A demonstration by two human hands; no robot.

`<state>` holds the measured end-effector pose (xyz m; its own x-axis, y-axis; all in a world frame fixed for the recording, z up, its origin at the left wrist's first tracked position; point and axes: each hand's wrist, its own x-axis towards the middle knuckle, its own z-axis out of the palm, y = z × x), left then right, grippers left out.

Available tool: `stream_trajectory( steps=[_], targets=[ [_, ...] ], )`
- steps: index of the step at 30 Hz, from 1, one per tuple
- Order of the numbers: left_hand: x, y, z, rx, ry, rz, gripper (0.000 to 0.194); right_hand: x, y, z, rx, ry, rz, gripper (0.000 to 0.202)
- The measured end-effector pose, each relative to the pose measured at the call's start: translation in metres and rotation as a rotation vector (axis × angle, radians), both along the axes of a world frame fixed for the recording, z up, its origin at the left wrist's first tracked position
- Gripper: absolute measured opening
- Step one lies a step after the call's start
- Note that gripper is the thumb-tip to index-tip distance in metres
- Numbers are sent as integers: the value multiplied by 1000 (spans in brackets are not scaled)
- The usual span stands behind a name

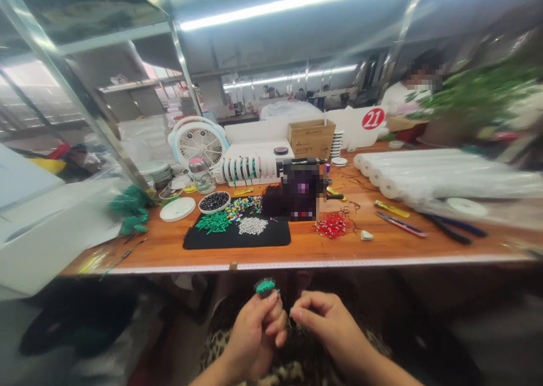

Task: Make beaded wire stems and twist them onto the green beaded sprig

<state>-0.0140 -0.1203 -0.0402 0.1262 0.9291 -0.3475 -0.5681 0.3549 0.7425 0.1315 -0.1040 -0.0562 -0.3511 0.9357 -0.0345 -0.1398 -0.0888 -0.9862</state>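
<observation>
Below the table edge, over my lap, my left hand (pixel 259 324) pinches a small dark round piece with a green top (pixel 265 286) between thumb and fingers. Its dark rim looks bristly, and I cannot tell its exact kind. Just to the right, my right hand (pixel 324 318) is closed in a pinch, thumb against forefinger. Whatever those fingertips hold, if anything, is too small to see. The two hands are close together but apart. Ahead of them a black mat (pixel 237 241) carries green tube-like pieces (pixel 213 222), white beads (pixel 253 225) and mixed coloured beads (pixel 238 209).
A dish of black beads (pixel 214 202) stands behind the mat. Red beads (pixel 331 226), a cutter knife (pixel 401 224) and dark-handled pliers (pixel 452 228) lie to the right. Farther back are a fan (pixel 201 144), thread spools (pixel 246 170), a cardboard box (pixel 311 139) and white rolls (pixel 424 171).
</observation>
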Motion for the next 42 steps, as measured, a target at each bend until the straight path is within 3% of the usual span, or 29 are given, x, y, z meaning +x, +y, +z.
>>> stream_trajectory(
  steps=[9, 18, 24, 29, 35, 38, 42],
  targets=[
    [4, -1, 1, 68, 128, 34, 36, -4, -3, 13, -56, 191, 156, 19],
    [1, -2, -1, 31, 32, -22, 40, -6, 4, -1, -160, -32, -7, 29],
    [1, 0, -3, -5, 5, -35, 38, -6, 6, 9, 125, -153, -107, 26],
    [-2, 0, -10, -11, 72, -54, 38, -8, 4, 10, 154, -201, -110, 27],
    [-5, 0, -11, -60, 236, -29, 42, -9, 3, 7, 64, -152, -54, 24],
    [-5, -1, -11, -80, 319, -75, 44, -10, 4, 4, 24, -152, -61, 23],
    [-6, -3, -15, -33, 356, -66, 42, -9, -1, 0, 134, -275, -48, 18]
  ],
)
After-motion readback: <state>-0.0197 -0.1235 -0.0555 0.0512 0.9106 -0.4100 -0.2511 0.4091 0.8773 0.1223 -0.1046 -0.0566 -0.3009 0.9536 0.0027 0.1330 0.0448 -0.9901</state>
